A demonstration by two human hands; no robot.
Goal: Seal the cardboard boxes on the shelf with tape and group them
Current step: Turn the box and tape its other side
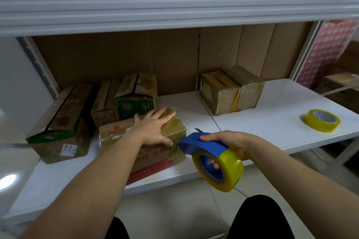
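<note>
Left hand [155, 129]: flat, fingers spread, pressing the taped box [147, 141] at the shelf [272, 132] front edge. Right hand [231, 146]: closed around blue tape dispenser [211, 158] beside that box.

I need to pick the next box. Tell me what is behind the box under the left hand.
Behind the box under the left hand stands a green-printed box, flaps unsealed. Its lower front is hidden.

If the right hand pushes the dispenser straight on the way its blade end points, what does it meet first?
Probably the near box under the left hand: the right hand aims the dispenser left at its taped right end. Depth is unclear.
</note>
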